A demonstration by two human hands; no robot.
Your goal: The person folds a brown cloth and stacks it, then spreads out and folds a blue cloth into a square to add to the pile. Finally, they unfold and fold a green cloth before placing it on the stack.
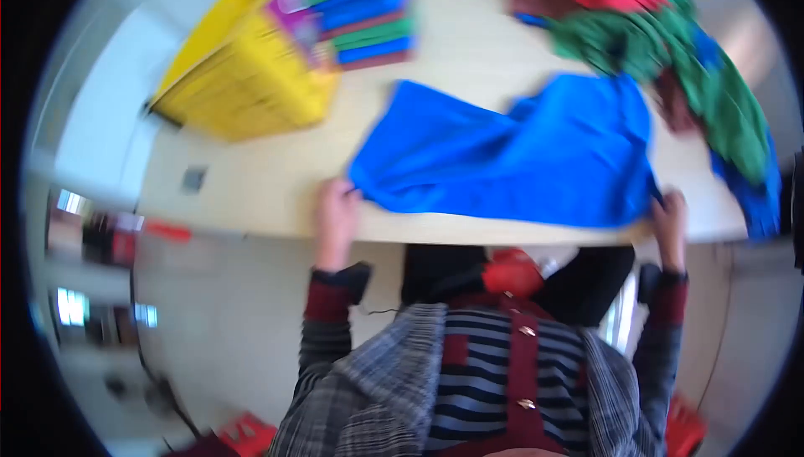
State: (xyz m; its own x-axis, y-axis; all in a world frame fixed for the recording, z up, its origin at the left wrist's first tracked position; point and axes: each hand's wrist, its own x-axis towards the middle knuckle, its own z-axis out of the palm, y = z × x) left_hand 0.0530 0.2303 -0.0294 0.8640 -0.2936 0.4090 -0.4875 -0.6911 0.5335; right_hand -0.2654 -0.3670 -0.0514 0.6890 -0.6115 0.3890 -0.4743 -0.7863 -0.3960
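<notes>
A blue cloth (511,164) lies spread along the near side of the table, creased and raised toward its right half. Whether it is a garment, and of what kind, I cannot make out. My left hand (337,204) pinches its lower left corner. At the opposite end, my right hand (669,213) is closed on the lower right corner. The fabric stretches between both hands close to the table's front edge.
A yellow basket (251,80) stands at the back left of the table (251,197). Beside it is a stack of folded cloths (368,17) in green, blue and brown. A loose pile of mixed cloths (620,38) spreads over the right side.
</notes>
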